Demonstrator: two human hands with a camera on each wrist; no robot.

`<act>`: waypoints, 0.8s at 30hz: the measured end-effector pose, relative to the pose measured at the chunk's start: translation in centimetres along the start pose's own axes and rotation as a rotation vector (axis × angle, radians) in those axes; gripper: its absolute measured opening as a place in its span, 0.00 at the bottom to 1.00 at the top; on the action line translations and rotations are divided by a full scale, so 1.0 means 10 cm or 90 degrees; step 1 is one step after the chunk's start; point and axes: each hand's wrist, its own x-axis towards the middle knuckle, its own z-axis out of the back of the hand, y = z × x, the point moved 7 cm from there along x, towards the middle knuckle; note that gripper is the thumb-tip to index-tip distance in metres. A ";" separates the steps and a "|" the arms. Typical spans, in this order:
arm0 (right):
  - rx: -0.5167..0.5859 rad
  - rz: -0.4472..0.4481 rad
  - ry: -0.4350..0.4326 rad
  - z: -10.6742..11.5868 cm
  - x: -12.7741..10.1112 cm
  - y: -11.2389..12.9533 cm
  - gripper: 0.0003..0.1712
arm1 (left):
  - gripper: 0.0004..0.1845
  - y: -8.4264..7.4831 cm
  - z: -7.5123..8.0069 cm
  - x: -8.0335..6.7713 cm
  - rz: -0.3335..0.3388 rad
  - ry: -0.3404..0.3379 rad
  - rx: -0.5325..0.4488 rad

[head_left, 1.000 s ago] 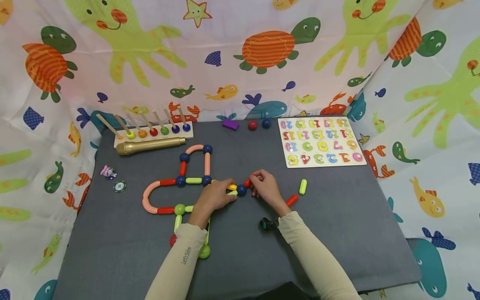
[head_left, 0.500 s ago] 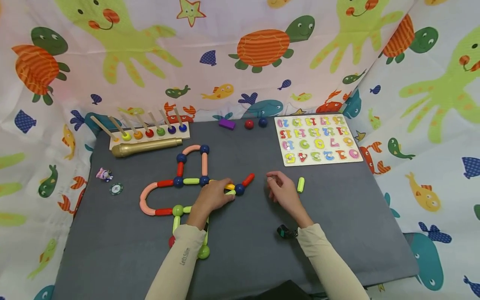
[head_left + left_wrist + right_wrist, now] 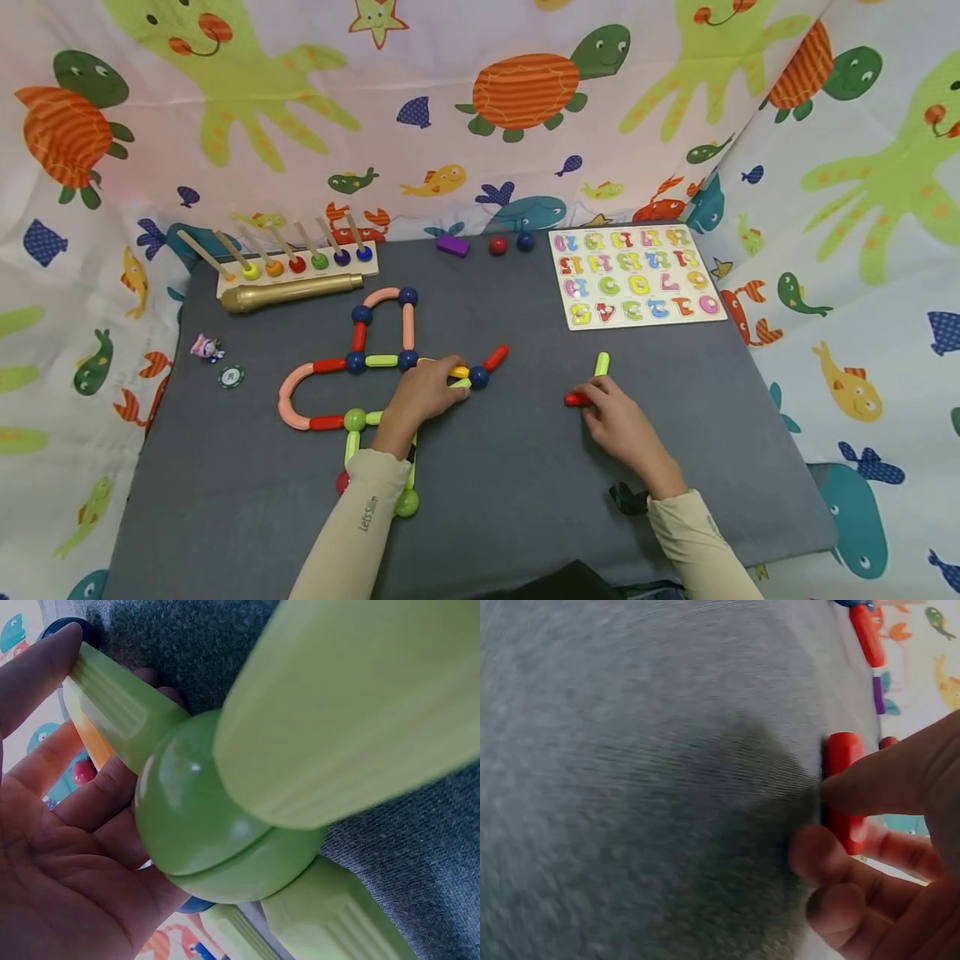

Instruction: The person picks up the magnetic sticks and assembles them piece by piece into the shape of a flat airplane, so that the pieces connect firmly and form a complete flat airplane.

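Note:
My left hand [image 3: 424,396] pinches a light green magnetic stick [image 3: 127,705] with the thumb on it and the fingers behind. This stick joins a green ball [image 3: 202,802] to a dark blue ball [image 3: 478,377]. A yellow stick [image 3: 459,372] also meets the blue ball, partly hidden by the hand. Beyond it, a red stick [image 3: 496,358] points up and right. At the right, my right hand [image 3: 626,429] pinches a loose red stick [image 3: 845,757] at the tabletop. A loose light green stick [image 3: 602,364] stands just beyond those fingers.
The joined shape continues left with a pink curved piece [image 3: 291,397]. Behind it lie a gold microphone [image 3: 292,293] and a peg board [image 3: 367,267]. A number puzzle [image 3: 637,279] is at the back right. A purple block [image 3: 453,245] and red ball [image 3: 497,246] sit at the back.
My right hand let go of the red stick at the blue ball, moved right and took hold of the loose red stick. My left hand stayed in place.

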 end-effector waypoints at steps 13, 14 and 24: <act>0.052 0.059 0.038 -0.30 0.32 0.40 0.11 | 0.24 0.01 0.03 -0.01 0.005 -0.004 -0.002; 0.056 0.067 0.041 -0.33 0.36 0.46 0.11 | 0.24 0.01 0.03 -0.01 0.004 -0.003 0.001; 0.054 0.111 0.010 -0.53 0.68 0.84 0.09 | 0.24 0.00 0.04 -0.02 -0.017 -0.020 0.024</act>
